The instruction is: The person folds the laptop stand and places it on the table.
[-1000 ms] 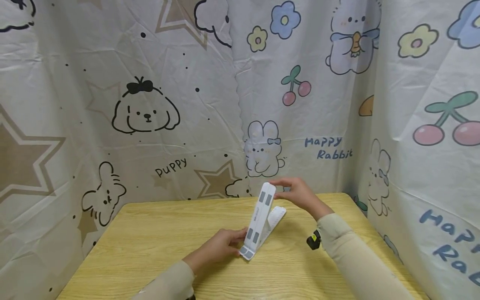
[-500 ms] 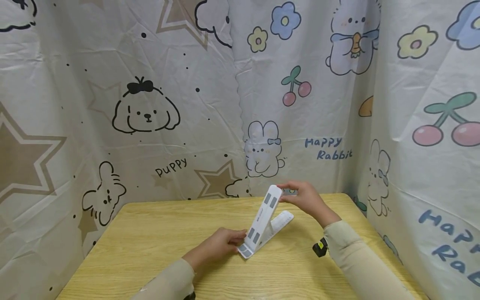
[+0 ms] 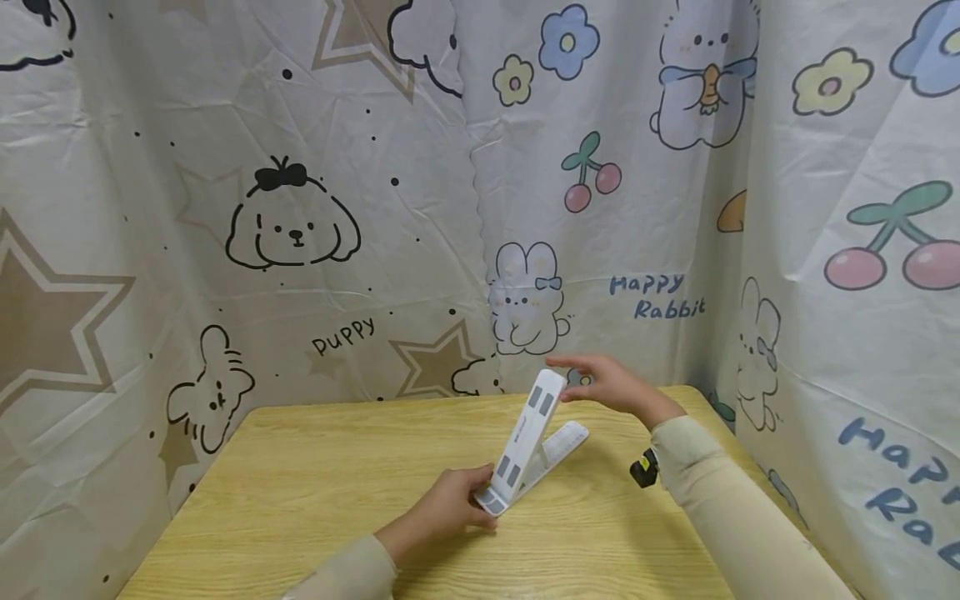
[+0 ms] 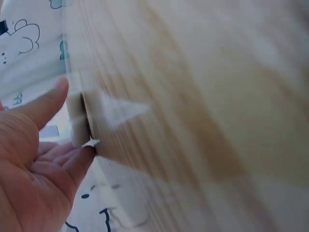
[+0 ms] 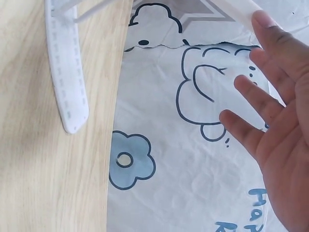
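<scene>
A white folding laptop stand with grey pads stands in a V on the table, its padded arm tilted up and its other arm low behind. My left hand holds its near lipped end, thumb at the left edge and fingers below the lip; the left wrist view shows that end between thumb and fingers. At the raised top my right hand has its fingers extended, the thumb right at the stand's edge. In the right wrist view, those fingers are spread apart, and the low arm lies over the table.
The pale wooden table ends at the back against a printed curtain, which also hangs at both sides. A black wrist device sits under the right sleeve.
The stand's raised arm has swung to the right and opened slightly. My left hand has spread round the near end, and my right fingers have straightened and loosened at the top.
</scene>
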### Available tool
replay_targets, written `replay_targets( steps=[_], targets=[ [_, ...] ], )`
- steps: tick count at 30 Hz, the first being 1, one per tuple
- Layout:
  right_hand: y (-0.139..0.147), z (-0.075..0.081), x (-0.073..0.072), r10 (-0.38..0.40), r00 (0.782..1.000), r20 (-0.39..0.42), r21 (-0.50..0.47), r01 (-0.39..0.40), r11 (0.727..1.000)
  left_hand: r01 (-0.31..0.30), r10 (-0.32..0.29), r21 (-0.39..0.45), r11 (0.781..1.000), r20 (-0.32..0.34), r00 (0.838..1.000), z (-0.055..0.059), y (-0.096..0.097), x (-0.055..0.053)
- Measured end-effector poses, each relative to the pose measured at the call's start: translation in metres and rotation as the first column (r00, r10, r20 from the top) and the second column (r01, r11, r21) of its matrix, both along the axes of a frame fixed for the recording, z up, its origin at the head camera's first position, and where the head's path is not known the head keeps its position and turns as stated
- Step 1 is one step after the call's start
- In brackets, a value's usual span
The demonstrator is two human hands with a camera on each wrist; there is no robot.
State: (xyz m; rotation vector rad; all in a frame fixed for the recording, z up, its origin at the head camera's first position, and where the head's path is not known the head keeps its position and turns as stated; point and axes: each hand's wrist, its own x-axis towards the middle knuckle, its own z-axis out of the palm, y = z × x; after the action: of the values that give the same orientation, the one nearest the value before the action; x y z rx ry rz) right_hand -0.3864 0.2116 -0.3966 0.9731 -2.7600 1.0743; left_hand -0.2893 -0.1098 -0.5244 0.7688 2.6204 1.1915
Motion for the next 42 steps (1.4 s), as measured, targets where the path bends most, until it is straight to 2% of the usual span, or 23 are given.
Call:
replay_targets(
  steps=[4, 6, 11, 18, 23, 30, 35, 42],
  targets=[
    [0.000, 0.003, -0.004, 0.012, 0.998, 0.055, 0.002, -0.012, 1.000, -0.049, 0.046, -0.062, 0.997, -0.051, 0.998, 0.001, 0.005, 0.003],
    [-0.001, 0.004, -0.004, 0.008, 0.997, 0.081, -0.008, -0.008, 1.000, -0.057, 0.050, -0.093, 0.994, -0.080, 0.996, 0.003, 0.007, 0.004],
    [-0.001, 0.007, -0.001, -0.013, 0.993, 0.114, -0.020, 0.015, 1.000, -0.060, 0.051, -0.129, 0.990, -0.078, 0.996, 0.005, 0.007, 0.002],
    [0.005, 0.008, 0.007, -0.026, 0.995, 0.095, -0.018, 0.028, 0.999, -0.001, -0.007, -0.100, 0.995, -0.081, 0.997, 0.004, 0.002, -0.006],
    [0.010, 0.002, 0.014, -0.044, 0.997, 0.059, -0.034, 0.046, 0.998, 0.035, -0.047, -0.127, 0.991, -0.094, 0.994, 0.006, -0.003, -0.014],
    [0.014, -0.005, 0.023, -0.065, 0.998, -0.010, -0.057, 0.064, 0.996, 0.036, -0.047, -0.152, 0.988, -0.073, 0.996, 0.007, -0.012, -0.028],
    [0.014, -0.007, 0.027, -0.082, 0.997, 0.012, -0.088, 0.083, 0.993, 0.046, -0.050, -0.137, 0.989, -0.023, 0.999, 0.008, -0.016, -0.034],
    [0.012, -0.008, 0.032, -0.100, 0.995, 0.003, -0.128, 0.100, 0.987, 0.050, -0.050, -0.153, 0.987, 0.005, 0.999, 0.013, -0.018, -0.042]
  ],
)
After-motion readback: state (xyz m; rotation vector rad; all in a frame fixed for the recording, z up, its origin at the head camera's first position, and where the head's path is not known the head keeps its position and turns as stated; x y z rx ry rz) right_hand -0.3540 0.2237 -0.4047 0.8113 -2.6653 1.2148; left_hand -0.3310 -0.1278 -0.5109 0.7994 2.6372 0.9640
